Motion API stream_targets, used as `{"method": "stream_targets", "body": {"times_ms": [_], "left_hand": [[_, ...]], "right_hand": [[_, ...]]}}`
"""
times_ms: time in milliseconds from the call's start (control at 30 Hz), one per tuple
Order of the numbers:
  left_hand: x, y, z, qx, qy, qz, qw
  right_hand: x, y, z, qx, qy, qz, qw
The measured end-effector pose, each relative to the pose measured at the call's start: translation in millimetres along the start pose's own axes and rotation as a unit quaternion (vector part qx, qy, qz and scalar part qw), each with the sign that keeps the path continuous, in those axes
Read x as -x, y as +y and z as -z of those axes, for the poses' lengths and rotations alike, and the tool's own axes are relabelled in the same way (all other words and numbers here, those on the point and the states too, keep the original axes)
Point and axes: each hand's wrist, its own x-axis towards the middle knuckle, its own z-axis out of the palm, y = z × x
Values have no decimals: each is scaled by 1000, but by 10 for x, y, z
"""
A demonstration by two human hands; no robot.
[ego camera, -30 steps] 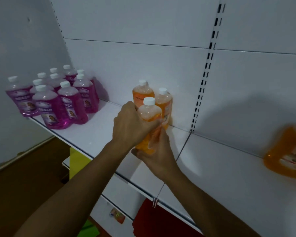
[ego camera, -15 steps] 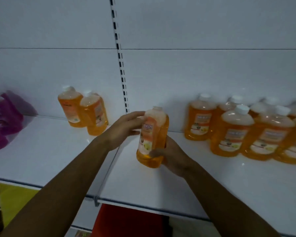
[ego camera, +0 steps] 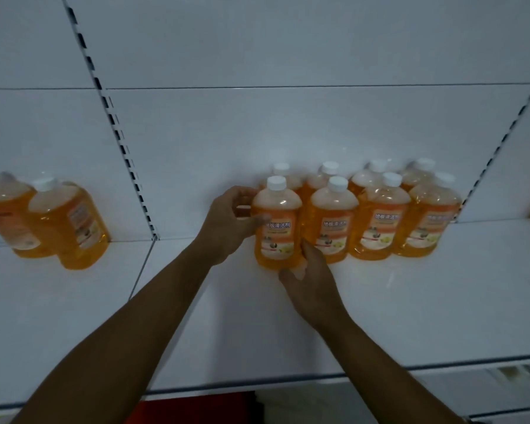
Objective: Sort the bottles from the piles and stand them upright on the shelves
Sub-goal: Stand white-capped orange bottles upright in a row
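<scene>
An orange bottle (ego camera: 277, 228) with a white cap stands upright on the white shelf (ego camera: 410, 316), at the left end of a group of several orange bottles (ego camera: 380, 215) set in two rows. My left hand (ego camera: 230, 221) wraps its left side and shoulder. My right hand (ego camera: 309, 280) grips its base from the front right. Its label faces me.
Two more orange bottles (ego camera: 68, 224) stand on the neighbouring shelf section at the left. A slotted upright (ego camera: 117, 130) runs up the back panel between the sections, another at the far right (ego camera: 502, 148). Something red (ego camera: 196, 405) shows below the shelf edge.
The view swung right, away from the pink bottles. Both hands carried the orange bottle rightwards from beside the pair at the left to the end of the large group, where it stands upright.
</scene>
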Motion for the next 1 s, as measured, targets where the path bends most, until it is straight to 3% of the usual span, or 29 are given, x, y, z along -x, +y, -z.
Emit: {"method": "stream_targets", "body": {"times_ms": [133,333,433,567,733,900,1000], "left_hand": [[-59,-10,-82,-17,6,-11,1000],[-20,-83,-41,-35,-4,-20,999],[8,-111,-21,-72,14,-35,997],[117,-186,310,-115,59,-24,991],[435,-288,1166,-142,196,-13,970],[798,-346,2027,-187,396,-27,899],[863,-370,2296,-224,458,-20,860]], "right_hand": [[3,55,32,68,-29,-37,997],[32,81,-32,78,13,-36,996],[65,104,-131,113,34,-31,993],[-11,64,-390,146,-8,-2,989],[-159,-75,-953,132,-75,22,988],[-203,-219,-1635,96,-138,18,986],[-190,-273,-1944,80,-163,8,983]]}}
